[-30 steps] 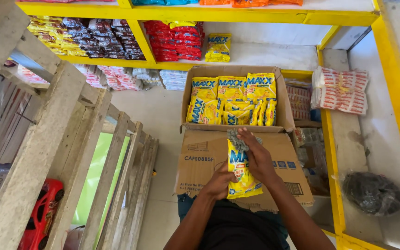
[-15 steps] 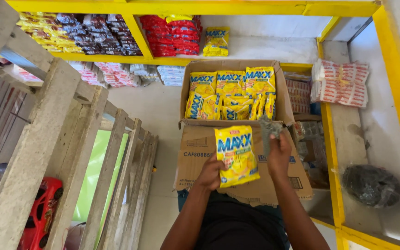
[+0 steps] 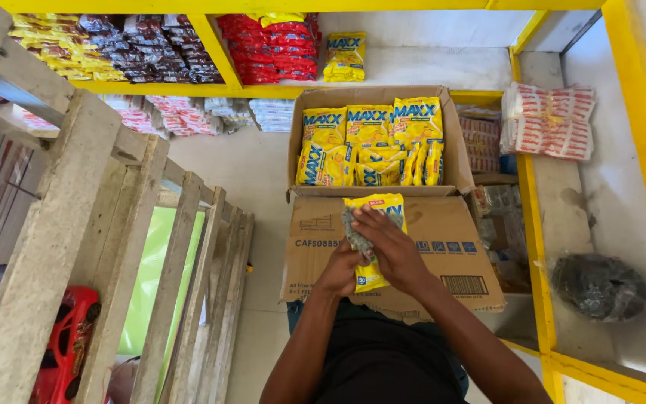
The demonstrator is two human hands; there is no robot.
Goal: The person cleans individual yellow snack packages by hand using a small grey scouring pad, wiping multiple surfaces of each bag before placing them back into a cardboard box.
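Both hands hold a yellow packet (image 3: 371, 239) above the near flap of an open cardboard box (image 3: 454, 161): the left hand (image 3: 338, 271) grips its lower left edge with fingers closed, while the right hand (image 3: 392, 247) lies across its front, fingers curled and pressing a grey cloth (image 3: 356, 233) against it. The box, far of the hands, holds more yellow packets (image 3: 368, 142). A black bag (image 3: 598, 286) lies on the right shelf, well apart.

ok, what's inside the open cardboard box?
The open cardboard box holds yellow snack packets, some upright in a back row, others leaning in front. Whatever lies beneath them, and the box floor, is covered.
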